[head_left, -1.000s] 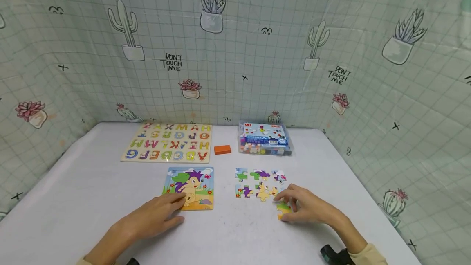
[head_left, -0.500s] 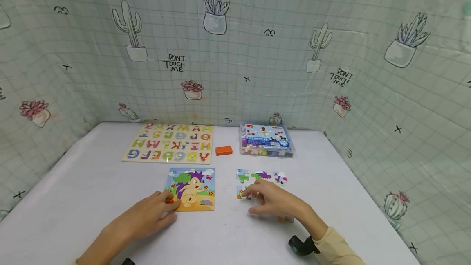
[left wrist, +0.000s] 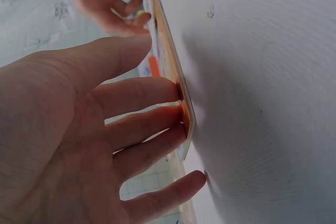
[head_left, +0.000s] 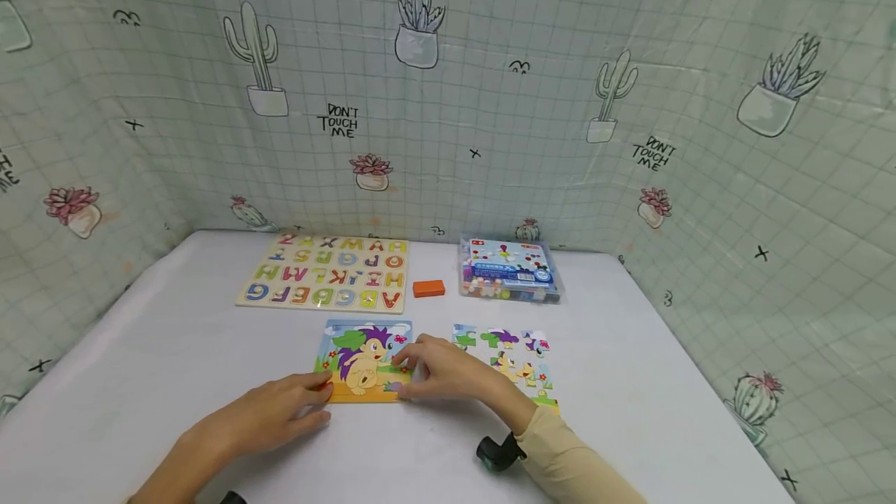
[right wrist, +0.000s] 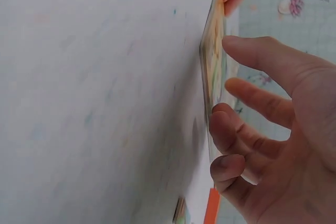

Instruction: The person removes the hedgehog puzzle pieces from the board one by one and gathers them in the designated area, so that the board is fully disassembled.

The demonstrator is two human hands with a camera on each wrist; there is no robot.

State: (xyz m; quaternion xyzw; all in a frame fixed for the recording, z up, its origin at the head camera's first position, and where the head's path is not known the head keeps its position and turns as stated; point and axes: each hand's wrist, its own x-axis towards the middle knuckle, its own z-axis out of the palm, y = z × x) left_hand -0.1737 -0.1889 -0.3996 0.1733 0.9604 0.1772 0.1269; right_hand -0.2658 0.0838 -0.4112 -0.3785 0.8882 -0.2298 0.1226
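A square hedgehog picture puzzle board (head_left: 364,368) lies on the white table in front of me. My left hand (head_left: 276,411) rests its fingertips on the board's left edge, fingers fairly straight; the left wrist view shows them touching the surface. Over the board's right edge reaches my right hand (head_left: 448,370), thumb and fingers spread apart and bent. Nothing shows between those fingers in the right wrist view. Loose jigsaw pieces (head_left: 500,338) of a matching hedgehog picture lie to the right, some partly behind the right forearm.
Behind the board lies an alphabet board (head_left: 322,274) with coloured letters. An orange block (head_left: 428,288) sits to its right, and a clear plastic box (head_left: 511,271) of small parts stands at the back. Patterned cloth (head_left: 448,99) walls the table's far side.
My right hand has left the lower-right loose piece and moved left across the pieces to the hedgehog board. The left hand has slid slightly toward the board's left edge.
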